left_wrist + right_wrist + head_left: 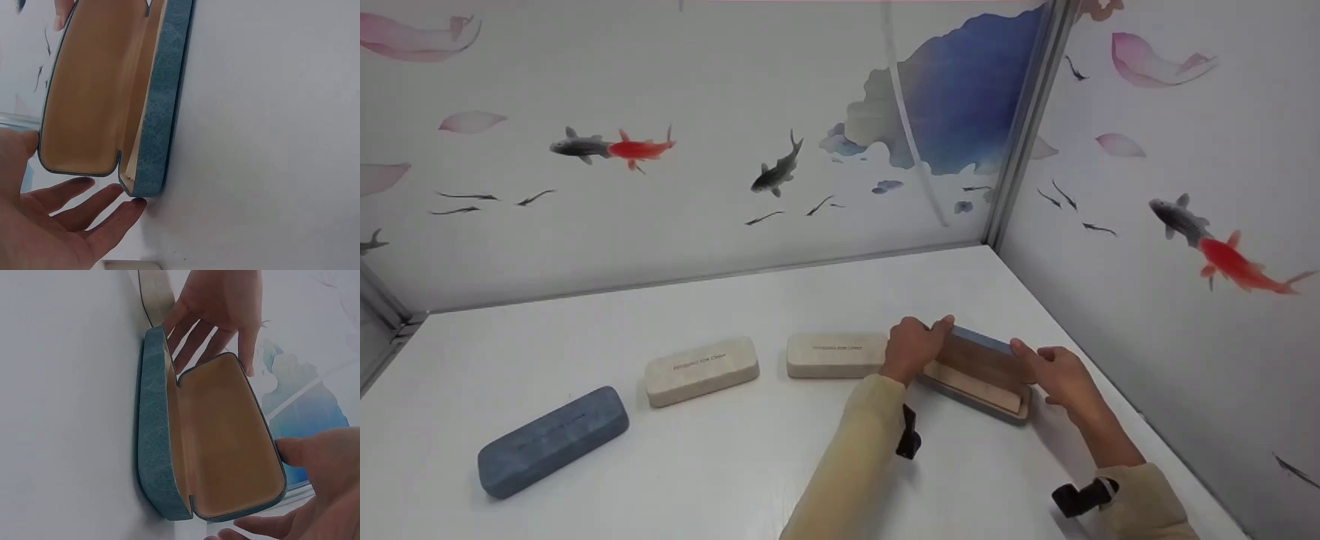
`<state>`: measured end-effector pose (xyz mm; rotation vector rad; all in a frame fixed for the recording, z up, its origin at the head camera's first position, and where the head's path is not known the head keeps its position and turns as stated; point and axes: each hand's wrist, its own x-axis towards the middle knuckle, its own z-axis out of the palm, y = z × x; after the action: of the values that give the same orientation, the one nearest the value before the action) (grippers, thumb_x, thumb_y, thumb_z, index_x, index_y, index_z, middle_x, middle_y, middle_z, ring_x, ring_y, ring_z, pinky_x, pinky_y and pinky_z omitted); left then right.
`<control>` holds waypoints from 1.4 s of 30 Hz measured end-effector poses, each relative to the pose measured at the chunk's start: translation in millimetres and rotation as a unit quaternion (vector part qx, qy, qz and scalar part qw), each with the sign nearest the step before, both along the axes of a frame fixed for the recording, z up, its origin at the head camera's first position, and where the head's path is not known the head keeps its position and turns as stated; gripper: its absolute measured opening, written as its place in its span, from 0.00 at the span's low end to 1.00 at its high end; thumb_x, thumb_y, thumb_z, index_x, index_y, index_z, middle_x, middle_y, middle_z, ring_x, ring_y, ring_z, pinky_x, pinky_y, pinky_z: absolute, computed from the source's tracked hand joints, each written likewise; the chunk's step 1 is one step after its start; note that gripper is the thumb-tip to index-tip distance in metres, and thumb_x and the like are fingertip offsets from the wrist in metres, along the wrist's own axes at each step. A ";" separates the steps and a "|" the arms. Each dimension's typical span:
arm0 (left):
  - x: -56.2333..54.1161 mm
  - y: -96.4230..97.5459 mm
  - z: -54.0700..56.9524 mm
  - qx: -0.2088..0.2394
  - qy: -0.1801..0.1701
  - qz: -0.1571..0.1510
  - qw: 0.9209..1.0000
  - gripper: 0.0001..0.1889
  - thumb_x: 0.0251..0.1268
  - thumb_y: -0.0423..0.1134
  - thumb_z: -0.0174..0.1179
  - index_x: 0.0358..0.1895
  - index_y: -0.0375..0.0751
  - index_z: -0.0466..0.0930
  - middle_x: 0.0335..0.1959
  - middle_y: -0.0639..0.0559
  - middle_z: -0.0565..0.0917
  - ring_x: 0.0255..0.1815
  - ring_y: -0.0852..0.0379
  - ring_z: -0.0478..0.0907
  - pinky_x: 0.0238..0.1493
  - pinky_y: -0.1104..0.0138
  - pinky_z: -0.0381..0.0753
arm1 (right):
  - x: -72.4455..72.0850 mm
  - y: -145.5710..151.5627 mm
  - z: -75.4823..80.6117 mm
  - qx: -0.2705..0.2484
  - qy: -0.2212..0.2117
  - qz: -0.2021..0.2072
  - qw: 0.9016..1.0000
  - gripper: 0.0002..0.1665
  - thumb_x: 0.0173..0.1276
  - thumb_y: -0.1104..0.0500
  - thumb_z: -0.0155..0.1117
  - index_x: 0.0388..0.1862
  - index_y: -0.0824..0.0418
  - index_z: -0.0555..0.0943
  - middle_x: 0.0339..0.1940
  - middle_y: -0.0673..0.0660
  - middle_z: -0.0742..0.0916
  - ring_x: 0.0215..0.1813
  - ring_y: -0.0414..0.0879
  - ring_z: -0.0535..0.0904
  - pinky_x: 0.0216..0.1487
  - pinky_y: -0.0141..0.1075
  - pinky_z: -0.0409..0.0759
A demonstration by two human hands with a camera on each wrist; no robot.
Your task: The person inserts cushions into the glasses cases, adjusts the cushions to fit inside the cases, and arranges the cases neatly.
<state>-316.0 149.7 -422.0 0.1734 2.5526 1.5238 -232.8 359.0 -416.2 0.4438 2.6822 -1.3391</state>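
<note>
A blue glasses case with a tan lining stands at the right of the table, its lid raised. Something flat and pale lies in its base. At the case's left end, my left hand holds it, thumb on the lid's edge and fingers against the end, as the left wrist view shows. Across from it, my right hand grips the other end of the lid, with the thumb on the rim in the right wrist view; its fingertips are partly hidden behind the lid.
Left of my left hand lies a cream glasses case. Farther left are a second cream case and a blue case, all with lids down. Printed wall panels border the white table behind and at the right.
</note>
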 end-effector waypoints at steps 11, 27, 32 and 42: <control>1.5 -3.1 4.7 -0.045 -0.056 -0.025 0.997 0.34 0.73 0.64 0.52 0.53 0.30 0.79 0.32 0.46 0.76 0.33 0.53 0.75 0.37 0.63 0.72 | -0.9 11.3 -2.5 -0.006 -0.072 0.057 0.996 0.66 0.71 0.23 0.40 0.74 0.83 0.50 0.72 0.83 0.63 0.71 0.75 0.67 0.55 0.53 0.84; 0.9 -14.6 11.5 -0.058 -0.077 -0.066 0.993 0.32 0.74 0.60 0.53 0.58 0.31 0.80 0.55 0.43 0.83 0.51 0.51 0.77 0.61 0.57 0.77 | -6.3 23.5 -9.5 -0.022 -0.075 0.088 0.993 0.57 0.70 0.28 0.55 0.71 0.79 0.64 0.68 0.76 0.75 0.62 0.60 0.81 0.56 0.43 0.85; 2.1 -17.1 10.8 -0.059 -0.056 -0.075 0.994 0.32 0.74 0.59 0.54 0.60 0.31 0.79 0.61 0.40 0.82 0.57 0.49 0.79 0.64 0.54 0.77 | -5.9 24.1 -9.8 -0.014 -0.066 0.078 0.995 0.54 0.68 0.30 0.59 0.67 0.79 0.69 0.64 0.73 0.80 0.58 0.54 0.84 0.54 0.41 0.85; 6.3 -14.3 8.6 -0.071 -0.050 -0.064 0.994 0.35 0.71 0.63 0.55 0.62 0.32 0.78 0.60 0.40 0.82 0.56 0.49 0.79 0.63 0.54 0.78 | -6.2 24.9 -5.0 -0.010 -0.072 0.087 0.994 0.54 0.68 0.30 0.59 0.66 0.78 0.71 0.64 0.72 0.81 0.61 0.57 0.83 0.57 0.43 0.84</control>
<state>-309.6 135.4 -413.4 0.2314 2.5072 1.2683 -239.0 383.9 -421.2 0.2835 2.5233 -1.2343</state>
